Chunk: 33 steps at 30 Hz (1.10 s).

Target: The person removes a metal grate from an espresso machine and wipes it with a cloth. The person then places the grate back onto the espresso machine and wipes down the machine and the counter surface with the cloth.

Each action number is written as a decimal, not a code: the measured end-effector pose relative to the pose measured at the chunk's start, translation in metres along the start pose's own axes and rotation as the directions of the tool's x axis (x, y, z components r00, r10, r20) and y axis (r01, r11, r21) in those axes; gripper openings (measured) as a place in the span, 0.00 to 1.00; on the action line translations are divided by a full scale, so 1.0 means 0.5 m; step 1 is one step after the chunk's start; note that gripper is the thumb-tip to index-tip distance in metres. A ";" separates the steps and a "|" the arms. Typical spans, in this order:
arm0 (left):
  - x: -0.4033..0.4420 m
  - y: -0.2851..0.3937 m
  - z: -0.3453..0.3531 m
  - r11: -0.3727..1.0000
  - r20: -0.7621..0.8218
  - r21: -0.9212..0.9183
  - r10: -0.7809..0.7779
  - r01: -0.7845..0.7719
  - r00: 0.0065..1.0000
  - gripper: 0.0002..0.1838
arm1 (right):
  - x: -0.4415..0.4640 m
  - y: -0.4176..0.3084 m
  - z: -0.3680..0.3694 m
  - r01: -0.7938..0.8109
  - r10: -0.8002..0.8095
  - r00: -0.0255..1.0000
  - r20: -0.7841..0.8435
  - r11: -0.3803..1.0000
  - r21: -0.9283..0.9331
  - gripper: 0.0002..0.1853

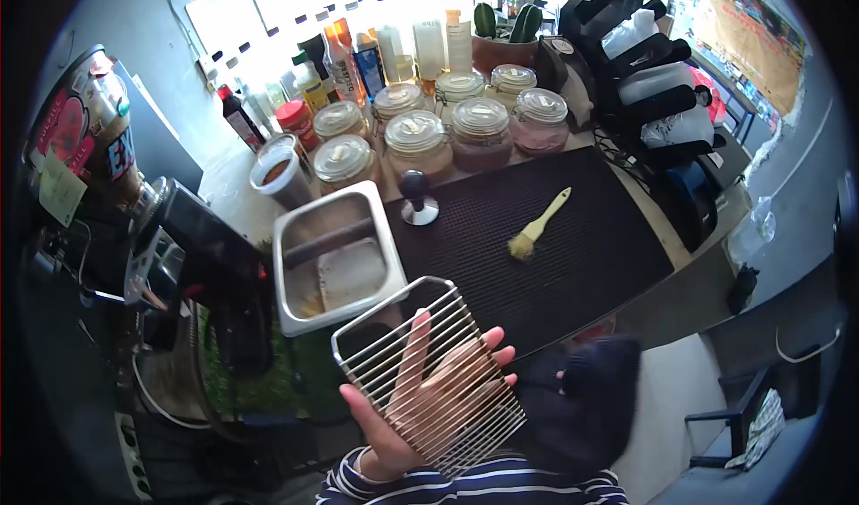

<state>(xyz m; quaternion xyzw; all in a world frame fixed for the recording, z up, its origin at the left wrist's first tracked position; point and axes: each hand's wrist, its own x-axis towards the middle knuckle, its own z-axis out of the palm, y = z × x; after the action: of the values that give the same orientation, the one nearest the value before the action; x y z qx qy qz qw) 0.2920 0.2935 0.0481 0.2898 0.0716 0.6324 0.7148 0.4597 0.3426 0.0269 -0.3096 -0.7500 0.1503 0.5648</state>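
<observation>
Holds wire rack (398, 344) from behind with left hand (431, 402). Shows palm through the bars, with thumb out past the near long edge at 9 o'clock and fingertips past the opposite edge at about 2 o'clock. Grasps loosely, to judge by the look: splayed more than clenched.

Long axis of rack: from 11 o'clock down to 5 o'clock. Bars: crosswise, from 8 o'clock up to 2 o'clock. Tilted, off square to the mat.

From left hand, at 11 o'clock: open metal tub (347, 312), on the tabletop (237, 192). Overlaps in view with top end of rack; cannot tell whether touching or apart in height.

At 12 o'clock, farther off: black-knobbed tamper (415, 188), upright on black mat (591, 228), near the tub's far right corner. Beyond that, lidded glass jars (416, 138), in a cluster.

At 1 o'clock: brush (541, 223), flat on the mat, with handle toward 1 o'clock and bristles toward 7 o'clock, well apart from rack.

At 3 o'clock: dark cloth (582, 407), just beside rack, above striped sleeve (577, 489). Cannot see right hand; cannot tell whether grasping or released. Nearer to rack and tub: left hand, plainly.
</observation>
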 end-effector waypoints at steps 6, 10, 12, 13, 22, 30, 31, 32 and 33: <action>0.080 -0.144 0.055 0.938 -0.046 0.339 0.091 -0.070 0.995 0.58 | 0.020 0.052 -0.075 0.358 -0.296 0.920 0.255 0.900 -0.248 0.10; 0.104 -0.168 0.078 0.932 -0.217 0.356 0.155 -0.070 0.964 0.60 | 0.028 0.072 -0.085 0.515 -0.520 0.817 0.248 0.852 0.089 0.09; 0.105 -0.184 0.076 0.859 -0.172 0.499 0.226 -0.113 0.959 0.54 | 0.043 0.093 -0.094 0.520 -0.517 0.828 0.216 0.853 0.049 0.11; 0.106 -0.184 0.079 0.832 -0.176 0.549 0.208 -0.079 0.962 0.53 | 0.057 0.098 -0.099 0.475 -0.461 0.866 0.196 0.880 -0.029 0.11; 0.131 -0.195 0.070 0.801 -0.111 0.582 0.252 -0.143 0.961 0.57 | 0.078 0.117 -0.084 0.535 -0.533 0.835 0.136 0.845 0.021 0.09; 0.142 -0.194 0.060 0.784 -0.142 0.610 0.255 -0.118 0.956 0.56 | 0.072 0.130 -0.071 0.490 -0.502 0.860 0.093 0.863 0.123 0.09; 0.144 -0.194 0.064 0.747 -0.113 0.650 0.279 -0.141 0.954 0.55 | 0.089 0.136 -0.080 0.474 -0.475 0.872 0.122 0.880 0.037 0.08; 0.145 -0.195 0.065 0.707 -0.082 0.687 0.306 -0.169 0.948 0.53 | 0.106 0.139 -0.087 0.461 -0.450 0.880 0.151 0.886 -0.049 0.07; 0.143 -0.198 0.051 0.608 -0.073 0.774 0.360 -0.175 0.930 0.52 | 0.096 0.143 -0.079 0.441 -0.427 0.889 0.166 0.895 -0.058 0.07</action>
<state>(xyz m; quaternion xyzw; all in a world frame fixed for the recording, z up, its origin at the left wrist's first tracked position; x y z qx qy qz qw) 0.4028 0.3497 0.0380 0.4960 0.3629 0.6725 0.4125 0.5097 0.4227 0.0347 -0.1481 -0.8465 0.0073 0.5113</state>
